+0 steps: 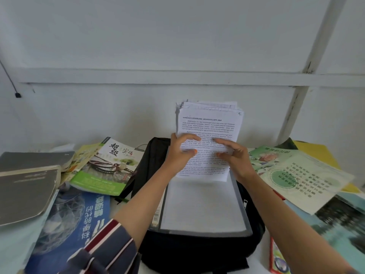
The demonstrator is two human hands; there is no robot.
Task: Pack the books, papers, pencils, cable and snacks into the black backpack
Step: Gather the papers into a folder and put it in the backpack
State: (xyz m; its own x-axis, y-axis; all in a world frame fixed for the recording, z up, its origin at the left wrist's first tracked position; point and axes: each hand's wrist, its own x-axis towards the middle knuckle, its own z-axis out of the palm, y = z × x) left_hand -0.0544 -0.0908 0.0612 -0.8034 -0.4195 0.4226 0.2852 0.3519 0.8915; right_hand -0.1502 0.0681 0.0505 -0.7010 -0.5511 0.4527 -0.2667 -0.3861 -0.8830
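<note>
Loose paper stack [209, 123], upright over the open black backpack [197, 252], pinched at mid-height by left hand [180, 153] & right hand [235, 155], looks light, floppy, prob. fans out (uneven top edges), so grip both side edges.

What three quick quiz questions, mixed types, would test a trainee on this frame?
1. True or false: both hands hold the stack of white printed papers upright above the open black fabric backpack.
2. What lies flat on the backpack below the papers? A) grey plastic folder of white sheets B) laptop C) snack bag
3. Which side of the backpack has the green-and-white paperback book?

Key
1. True: left hand and right hand grip it.
2. A, the grey plastic folder of white sheets.
3. Left.
</note>
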